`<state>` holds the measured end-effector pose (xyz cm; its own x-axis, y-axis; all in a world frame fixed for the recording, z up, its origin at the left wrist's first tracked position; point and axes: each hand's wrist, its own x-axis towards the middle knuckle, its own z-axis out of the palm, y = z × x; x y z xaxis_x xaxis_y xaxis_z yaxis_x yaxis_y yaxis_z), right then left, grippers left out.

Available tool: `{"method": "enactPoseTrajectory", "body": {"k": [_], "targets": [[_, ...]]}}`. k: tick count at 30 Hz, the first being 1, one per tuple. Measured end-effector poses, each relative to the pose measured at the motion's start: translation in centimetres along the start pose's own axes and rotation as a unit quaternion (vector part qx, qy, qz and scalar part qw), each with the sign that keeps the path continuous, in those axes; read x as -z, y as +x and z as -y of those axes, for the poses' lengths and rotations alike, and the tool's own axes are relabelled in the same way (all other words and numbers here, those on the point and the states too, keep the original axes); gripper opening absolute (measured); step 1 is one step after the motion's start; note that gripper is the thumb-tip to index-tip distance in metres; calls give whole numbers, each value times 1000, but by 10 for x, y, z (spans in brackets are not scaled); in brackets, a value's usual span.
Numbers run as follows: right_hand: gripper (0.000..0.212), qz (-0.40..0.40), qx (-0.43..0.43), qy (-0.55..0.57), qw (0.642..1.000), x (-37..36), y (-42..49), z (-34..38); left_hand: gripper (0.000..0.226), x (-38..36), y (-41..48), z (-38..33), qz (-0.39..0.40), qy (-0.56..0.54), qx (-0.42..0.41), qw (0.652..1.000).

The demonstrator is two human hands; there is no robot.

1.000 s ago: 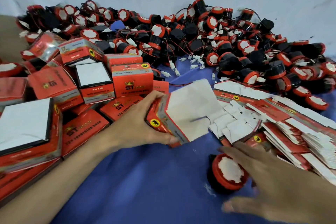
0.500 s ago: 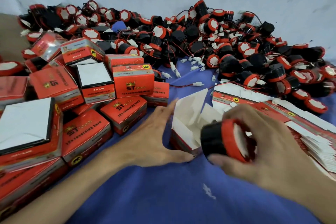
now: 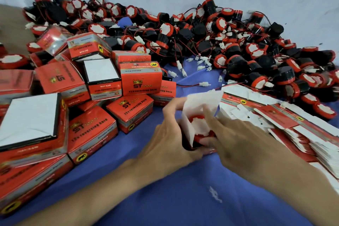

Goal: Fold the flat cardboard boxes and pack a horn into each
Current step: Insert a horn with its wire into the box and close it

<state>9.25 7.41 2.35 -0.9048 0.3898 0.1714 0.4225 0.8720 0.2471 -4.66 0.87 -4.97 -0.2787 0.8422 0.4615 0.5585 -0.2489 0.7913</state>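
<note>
Item, centre of frame: reversing horn (image 3: 199, 126), half a second ago in mid-air in the right hand (image 3: 236, 139), now seated red face up inside the carton (image 3: 201, 101) (flaps not yet closed), right thumb and fingers still round it, left hand (image 3: 170, 134) gripping the carton's left wall.

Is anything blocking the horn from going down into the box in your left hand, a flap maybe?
Nothing visible does. The horn sits in the mouth of the box, held by the right hand. The white flaps stand up, clear of the opening, and the left hand grips the box from the side.
</note>
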Motion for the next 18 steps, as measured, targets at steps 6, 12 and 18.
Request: {"method": "enactPoseTrajectory", "body": {"k": [6, 12, 18], "targets": [[21, 103, -133, 146, 975, 14, 5, -20, 37, 5, 2, 0, 48, 103, -60, 992], [8, 41, -159, 94, 982, 43, 16, -35, 5, 6, 3, -6, 47, 80, -38, 995], [17, -7, -90, 175, 980, 25, 24, -10, 37, 4, 2, -10, 54, 62, -11, 997]]}}
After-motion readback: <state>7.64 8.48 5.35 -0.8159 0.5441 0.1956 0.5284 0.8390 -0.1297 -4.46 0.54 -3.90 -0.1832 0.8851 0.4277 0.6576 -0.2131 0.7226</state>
